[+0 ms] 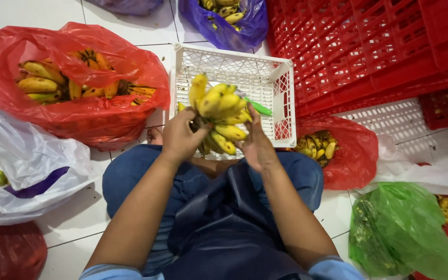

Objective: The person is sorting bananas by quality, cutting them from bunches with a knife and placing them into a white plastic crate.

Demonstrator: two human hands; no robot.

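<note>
Person sits on tiled floor (6,15), bags of fruit all round. Left hand (180,137) clasps the stalk end of a banana bunch (221,111) from the left, fingers curled round it, likely to keep the bunch steady at lap height. Right hand (257,145) is against the bunch's right side, fingers wrapped on something with a green handle (257,107) that sticks out to the right; probably a small knife, blade hidden by the fruit, so can't confirm. The bunch is up in the air just over the near edge of a white crate (234,67), which looks placed straight ahead so pieces drop in easily.

Far left: red bag (79,119) open, ripe spotted bananas inside. Near left: white bag (32,161) with a few more. Far centre: purple bag (229,31), also bananas. Right of the knee: small red bag (353,155) with loose small ones. Near right: green bag (405,233). Far right: stacked red crates (369,46). Dark apron (224,218) covers the lap.
</note>
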